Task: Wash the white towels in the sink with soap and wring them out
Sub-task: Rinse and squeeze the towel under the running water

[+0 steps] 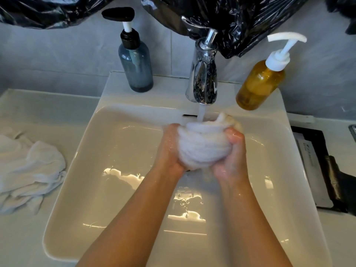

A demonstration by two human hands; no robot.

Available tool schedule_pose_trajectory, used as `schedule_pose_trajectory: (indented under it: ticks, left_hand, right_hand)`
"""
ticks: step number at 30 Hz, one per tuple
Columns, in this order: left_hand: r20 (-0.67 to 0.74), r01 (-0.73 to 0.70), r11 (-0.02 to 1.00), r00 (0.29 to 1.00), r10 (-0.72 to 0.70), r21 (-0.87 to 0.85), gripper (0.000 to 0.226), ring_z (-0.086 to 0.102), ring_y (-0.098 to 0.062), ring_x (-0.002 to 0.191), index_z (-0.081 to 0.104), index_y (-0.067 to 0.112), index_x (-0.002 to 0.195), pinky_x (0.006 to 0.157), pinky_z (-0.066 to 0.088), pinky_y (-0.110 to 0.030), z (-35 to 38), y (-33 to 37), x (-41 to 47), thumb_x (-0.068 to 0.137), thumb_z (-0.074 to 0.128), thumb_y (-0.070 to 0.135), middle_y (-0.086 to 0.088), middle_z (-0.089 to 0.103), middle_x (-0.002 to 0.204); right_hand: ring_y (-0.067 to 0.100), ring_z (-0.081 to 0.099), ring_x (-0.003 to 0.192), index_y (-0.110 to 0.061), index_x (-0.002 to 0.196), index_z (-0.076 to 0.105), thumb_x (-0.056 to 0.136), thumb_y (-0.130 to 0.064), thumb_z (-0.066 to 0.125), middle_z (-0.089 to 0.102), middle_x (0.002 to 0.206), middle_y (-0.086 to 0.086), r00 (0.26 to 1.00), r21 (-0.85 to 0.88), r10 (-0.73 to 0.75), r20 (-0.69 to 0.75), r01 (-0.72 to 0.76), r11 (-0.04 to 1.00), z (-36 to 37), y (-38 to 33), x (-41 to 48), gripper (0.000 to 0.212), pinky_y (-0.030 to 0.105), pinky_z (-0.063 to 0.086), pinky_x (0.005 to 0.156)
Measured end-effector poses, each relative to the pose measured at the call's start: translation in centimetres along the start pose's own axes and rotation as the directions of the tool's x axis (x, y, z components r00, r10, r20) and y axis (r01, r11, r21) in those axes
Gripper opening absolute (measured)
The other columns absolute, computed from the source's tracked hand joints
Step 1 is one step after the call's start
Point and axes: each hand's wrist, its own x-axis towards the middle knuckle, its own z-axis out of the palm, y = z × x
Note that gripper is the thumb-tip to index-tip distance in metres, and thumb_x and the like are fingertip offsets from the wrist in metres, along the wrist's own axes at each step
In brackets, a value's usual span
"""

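Observation:
A wet white towel, bunched into a ball, sits between my two hands above the white sink. My left hand grips its left side and my right hand grips its right side, fingers curled round the cloth. Water runs from the chrome tap straight onto the top of the towel. More white towels lie crumpled on the counter left of the sink. Water stands in the basin with a few bubbles.
A blue-grey pump bottle stands on the sink ledge left of the tap. An amber pump bottle stands to the tap's right. Black plastic sheeting hangs on the wall above. A dark tray lies on the counter at the right.

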Motion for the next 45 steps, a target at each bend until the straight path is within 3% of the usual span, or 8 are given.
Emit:
schedule_pose_trajectory:
  ticks: [6, 10, 17, 20, 25, 29, 36, 45]
  left_hand:
    - [-0.171, -0.228, 0.973, 0.961, 0.218, -0.042, 0.021, 0.066, -0.026, 0.075, 0.06, 0.014, 0.078, 0.064, 0.053, -0.031, -1.3, 0.2, -0.4, 0.088, 0.052, 0.03, -0.008, 0.064, 0.071]
    - [-0.289, -0.585, 0.792, 0.738, 0.61, 0.175, 0.019, 0.059, -0.012, 0.073, 0.055, 0.018, 0.077, 0.067, 0.046, -0.031, -2.2, 1.0, -1.3, 0.077, 0.059, 0.037, 0.008, 0.057, 0.07]
    - [-0.1, -0.829, 0.479, 0.471, 0.876, 0.29, 0.022, 0.057, -0.013, 0.082, 0.055, 0.028, 0.094, 0.076, 0.05, -0.035, -4.3, 0.9, -2.1, 0.08, 0.06, 0.045, 0.013, 0.059, 0.084]
    - [0.057, -0.824, 0.48, 0.518, 0.853, 0.301, 0.04, 0.059, -0.019, 0.089, 0.054, 0.03, 0.115, 0.081, 0.052, -0.041, -4.7, 1.5, -2.2, 0.08, 0.06, 0.047, 0.005, 0.058, 0.097]
    - [0.207, -0.678, 0.686, 0.734, 0.647, 0.263, 0.055, 0.063, -0.027, 0.113, 0.064, 0.027, 0.12, 0.1, 0.049, -0.055, -4.9, 1.6, -2.6, 0.074, 0.069, 0.056, -0.003, 0.067, 0.116]
    - [0.352, -0.662, 0.691, 0.745, 0.567, 0.289, 0.064, 0.057, -0.028, 0.125, 0.062, 0.022, 0.128, 0.105, 0.043, -0.053, -5.7, 0.7, -2.2, 0.078, 0.067, 0.061, -0.009, 0.061, 0.133]
    - [-0.211, -0.265, 0.964, 0.942, 0.26, 0.003, 0.069, 0.07, -0.034, 0.102, 0.067, 0.006, 0.109, 0.093, 0.054, -0.051, -2.3, -1.0, -1.8, 0.062, 0.066, 0.056, -0.014, 0.073, 0.106]
    - [0.022, 0.048, 0.998, 0.999, -0.049, 0.039, 0.045, 0.07, -0.03, 0.085, 0.07, 0.008, 0.098, 0.081, 0.051, -0.039, -2.2, 0.6, -0.5, 0.086, 0.05, 0.046, -0.02, 0.072, 0.102]
  right_hand:
    - [0.029, 0.061, 0.115, -0.002, 0.126, 0.053, 0.061, -0.042, 0.085, 0.06, 0.124, 0.015, 0.994, 0.093, 0.102, 0.027, -0.104, 0.99, 1.2, 0.2, -0.2, 0.082, 0.036, 0.054, 0.092]
    - [0.031, 0.055, 0.113, -0.021, 0.095, 0.072, 0.077, -0.02, 0.053, 0.061, 0.11, 0.011, 0.988, 0.233, 0.148, 0.043, -0.154, 0.96, 1.6, 0.8, -0.9, 0.027, 0.043, 0.047, 0.093]
    - [0.036, 0.047, 0.132, -0.001, 0.127, 0.047, 0.088, -0.042, 0.055, 0.05, 0.138, 0.021, 0.969, 0.237, 0.234, 0.078, -0.246, 0.94, 2.9, 0.4, -1.4, 0.058, 0.051, 0.031, 0.115]
    - [0.037, 0.049, 0.135, 0.0, 0.143, 0.047, 0.089, -0.061, 0.055, 0.052, 0.143, 0.024, 0.947, 0.099, 0.313, 0.074, -0.319, 0.942, 3.3, 0.6, -1.0, 0.082, 0.052, 0.033, 0.116]
    - [0.028, 0.064, 0.108, -0.003, 0.113, 0.063, 0.08, -0.039, 0.063, 0.066, 0.112, 0.016, 0.949, -0.005, 0.314, -0.035, -0.314, 0.949, 2.6, -0.1, -0.2, 0.049, 0.038, 0.052, 0.093]
    - [0.027, 0.059, 0.101, -0.01, 0.108, 0.06, 0.072, -0.037, 0.066, 0.059, 0.106, 0.015, 0.907, -0.075, 0.414, -0.073, -0.419, 0.905, 2.2, -1.3, 0.2, 0.045, 0.038, 0.046, 0.09]
    - [0.017, 0.063, 0.071, -0.014, 0.084, 0.061, 0.08, -0.011, 0.059, 0.062, 0.074, 0.0, 0.974, -0.258, 0.001, -0.225, -0.061, 0.964, 2.9, -0.3, -0.4, 0.006, 0.027, 0.052, 0.06]
    - [0.004, 0.061, 0.066, -0.028, 0.07, 0.063, 0.063, -0.029, 0.065, 0.063, 0.065, -0.014, 0.973, -0.62, -0.222, -0.061, 0.138, 0.772, 2.8, -1.1, -0.7, 0.007, 0.021, 0.048, 0.06]
